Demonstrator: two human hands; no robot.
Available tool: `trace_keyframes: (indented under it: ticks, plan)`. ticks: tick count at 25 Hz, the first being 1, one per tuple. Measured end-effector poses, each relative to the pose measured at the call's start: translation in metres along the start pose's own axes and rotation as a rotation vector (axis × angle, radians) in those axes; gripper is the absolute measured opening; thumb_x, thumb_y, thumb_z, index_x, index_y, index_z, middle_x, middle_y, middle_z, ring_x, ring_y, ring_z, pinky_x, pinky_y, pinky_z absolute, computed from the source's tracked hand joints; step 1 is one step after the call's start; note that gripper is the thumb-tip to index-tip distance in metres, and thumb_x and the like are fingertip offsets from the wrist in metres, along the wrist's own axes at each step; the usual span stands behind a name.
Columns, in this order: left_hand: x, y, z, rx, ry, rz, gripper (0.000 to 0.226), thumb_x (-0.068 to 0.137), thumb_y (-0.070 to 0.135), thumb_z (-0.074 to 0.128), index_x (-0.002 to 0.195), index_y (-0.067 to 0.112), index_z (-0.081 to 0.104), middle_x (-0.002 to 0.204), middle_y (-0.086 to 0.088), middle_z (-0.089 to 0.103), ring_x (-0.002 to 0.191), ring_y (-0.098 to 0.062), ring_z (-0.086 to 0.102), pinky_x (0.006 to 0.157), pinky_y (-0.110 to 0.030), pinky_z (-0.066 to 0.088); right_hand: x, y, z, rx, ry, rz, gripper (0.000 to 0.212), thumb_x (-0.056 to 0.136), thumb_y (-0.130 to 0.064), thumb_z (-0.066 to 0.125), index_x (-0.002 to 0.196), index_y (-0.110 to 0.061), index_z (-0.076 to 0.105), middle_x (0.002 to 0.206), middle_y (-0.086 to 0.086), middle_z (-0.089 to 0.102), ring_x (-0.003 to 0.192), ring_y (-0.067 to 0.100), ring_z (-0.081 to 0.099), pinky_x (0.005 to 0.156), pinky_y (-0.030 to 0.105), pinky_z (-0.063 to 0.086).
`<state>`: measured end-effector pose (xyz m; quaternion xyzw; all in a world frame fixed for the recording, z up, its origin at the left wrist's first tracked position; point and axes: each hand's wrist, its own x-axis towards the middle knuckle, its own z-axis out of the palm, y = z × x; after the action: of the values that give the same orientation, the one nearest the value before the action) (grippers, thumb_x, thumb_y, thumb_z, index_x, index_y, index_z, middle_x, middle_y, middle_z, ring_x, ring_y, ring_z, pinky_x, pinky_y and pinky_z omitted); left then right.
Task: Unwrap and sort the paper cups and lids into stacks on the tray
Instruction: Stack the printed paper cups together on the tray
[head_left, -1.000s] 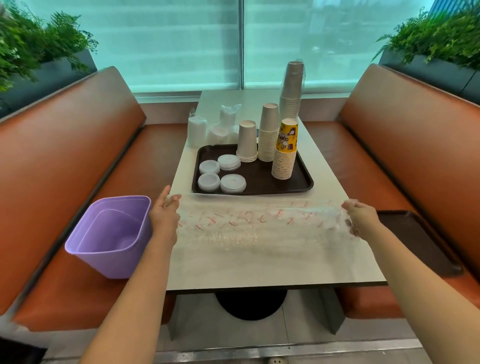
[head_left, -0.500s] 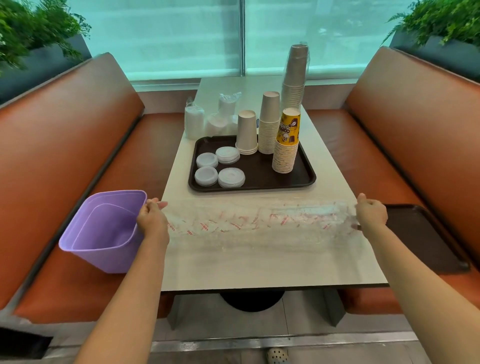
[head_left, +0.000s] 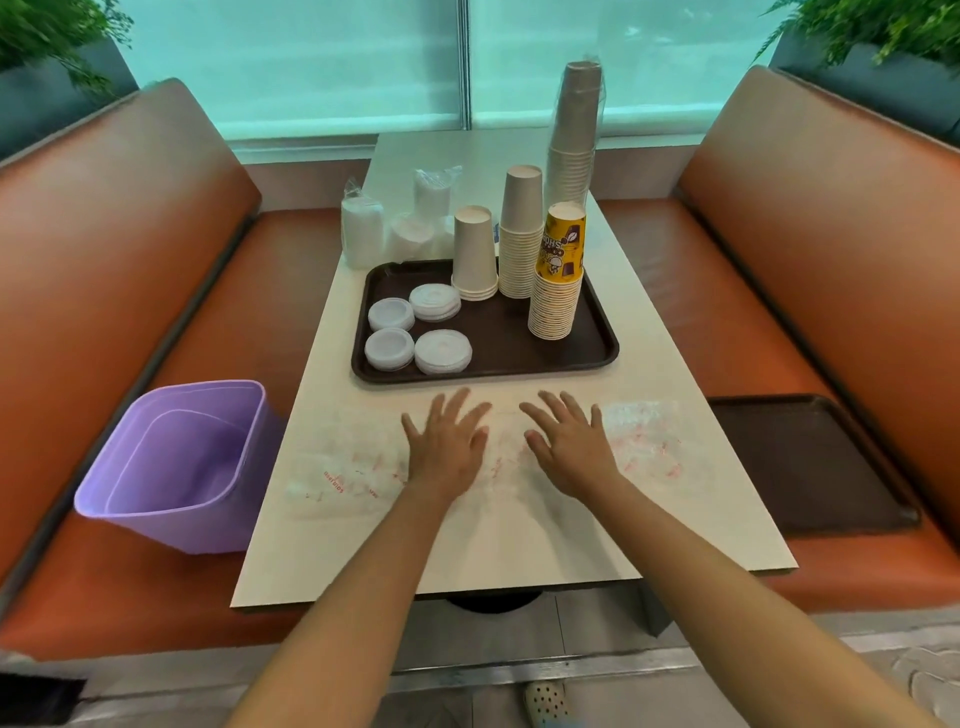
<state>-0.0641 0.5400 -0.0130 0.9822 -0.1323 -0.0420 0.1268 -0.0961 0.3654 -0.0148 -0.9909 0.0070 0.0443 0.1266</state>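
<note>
At the near middle of the table (head_left: 519, 545), your left hand (head_left: 447, 447) and right hand (head_left: 569, 449) lie side by side, palms down, fingers spread and straight, pressing flat on the clear plastic wrapper (head_left: 641, 436) with red print. Neither hand grips anything. The wrapper lies stretched across the table from left to right, its ends reaching past both hands.

Just beyond your fingertips sits the dark brown tray (head_left: 602, 353). On its left part are four low stacks of white lids (head_left: 418, 330), set two by two. On its right part stand three stacks of cups, all mouth-down: a short stack of plain cups (head_left: 472, 254), a taller stack of plain cups (head_left: 519, 234) just behind it, and nearest the right rim a stack topped by a yellow printed cup (head_left: 558, 270).

Behind the tray, a tall sleeve of cups (head_left: 576, 130), wrapped in plastic, stands on the table. To the left of it, off the tray's far left corner, are bags of white lids (head_left: 363, 228) in their plastic.

On the left bench a purple bin (head_left: 176, 462) rests beside the table edge. On the right bench lies a second dark tray (head_left: 810, 462).
</note>
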Motion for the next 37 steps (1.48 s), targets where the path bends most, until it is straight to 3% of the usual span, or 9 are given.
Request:
trace_keyframes:
  ticks: [4,7,12,19,22,24,26,31,37]
  plan:
    - [-0.008,-0.012,0.036,0.052,-0.228,0.043,0.051,0.099,0.052,0.018,0.148,0.044,0.007,0.159,0.012,-0.002,0.146,-0.015,-0.007,0.110,-0.062,-0.010,-0.008,0.022,0.023,-0.095,-0.157,0.163,0.051,0.101,-0.049,0.015,0.150,-0.040,0.007,0.161,-0.004,0.000,0.147,0.025,-0.007,0.111,0.058,-0.013]
    - [-0.008,-0.025,0.038,0.032,-0.188,0.017,0.058,0.093,0.064,0.014,0.147,0.045,0.004,0.159,0.011,-0.003,0.146,-0.013,-0.007,0.110,-0.056,-0.014,-0.014,0.041,0.023,-0.088,-0.088,0.307,0.058,0.096,-0.060,0.016,0.149,-0.042,0.004,0.161,-0.003,-0.001,0.146,0.030,-0.010,0.108,0.059,-0.019]
    - [-0.010,-0.068,0.029,0.054,-0.134,-0.107,0.091,0.066,0.076,-0.010,0.149,0.040,0.006,0.159,0.009,0.001,0.146,-0.013,-0.002,0.115,-0.049,-0.008,-0.018,0.078,0.022,-0.010,-0.101,0.484,0.061,0.092,-0.066,0.013,0.149,-0.045,0.002,0.160,-0.006,-0.007,0.146,0.030,-0.011,0.107,0.069,-0.009]
    - [-0.024,-0.134,0.007,0.085,-0.152,-0.373,0.058,0.094,0.060,0.011,0.149,0.040,0.003,0.159,0.010,-0.006,0.146,-0.014,-0.005,0.109,-0.066,-0.006,-0.017,0.087,0.019,-0.038,-0.131,0.614,0.074,0.083,-0.078,0.015,0.148,-0.046,0.000,0.159,0.007,-0.014,0.140,0.050,-0.013,0.109,0.066,-0.008]
    - [-0.019,-0.132,-0.003,0.101,-0.093,-0.377,0.055,0.099,0.050,0.017,0.150,0.034,0.009,0.160,0.004,0.001,0.147,-0.019,-0.001,0.107,-0.068,-0.003,-0.015,0.072,0.013,-0.151,-0.051,0.556,0.071,0.090,-0.069,0.018,0.151,-0.039,-0.002,0.158,0.012,-0.017,0.141,0.047,-0.017,0.110,0.066,-0.008]
    - [-0.017,-0.101,-0.006,0.072,0.225,-0.307,0.047,0.098,0.035,0.039,0.143,0.022,0.037,0.152,-0.011,0.028,0.140,-0.031,0.025,0.106,-0.065,0.014,-0.011,0.048,0.014,-0.183,0.074,0.373,0.063,0.095,-0.059,0.022,0.151,-0.036,0.004,0.159,0.009,-0.013,0.143,0.040,-0.017,0.108,0.062,-0.015]
    - [-0.019,-0.070,-0.003,0.052,0.463,-0.264,0.036,0.085,0.018,0.056,0.121,0.014,0.058,0.126,-0.016,0.052,0.112,-0.036,0.051,0.091,-0.050,0.039,-0.008,0.021,0.018,-0.124,0.117,0.215,0.056,0.098,-0.052,0.027,0.150,-0.036,0.016,0.161,0.004,-0.001,0.146,0.033,-0.011,0.108,0.057,-0.016]
    - [-0.013,-0.083,-0.017,-0.212,0.176,-0.863,0.048,0.095,0.037,0.044,0.132,0.006,0.042,0.132,-0.018,0.049,0.118,-0.036,0.048,0.097,-0.044,0.035,-0.017,0.007,0.041,0.006,-0.061,0.251,0.056,0.098,-0.052,0.024,0.150,-0.038,0.009,0.160,-0.002,-0.006,0.146,0.030,-0.011,0.111,0.062,-0.007]
    - [-0.003,-0.103,-0.036,-0.382,0.113,-0.799,0.033,0.094,0.029,0.048,0.113,0.006,0.062,0.115,-0.015,0.060,0.115,-0.035,0.052,0.097,-0.039,0.036,-0.025,0.010,0.050,-0.005,-0.047,0.242,0.056,0.097,-0.054,0.022,0.150,-0.039,0.007,0.160,-0.003,-0.007,0.146,0.029,-0.012,0.112,0.060,-0.011]
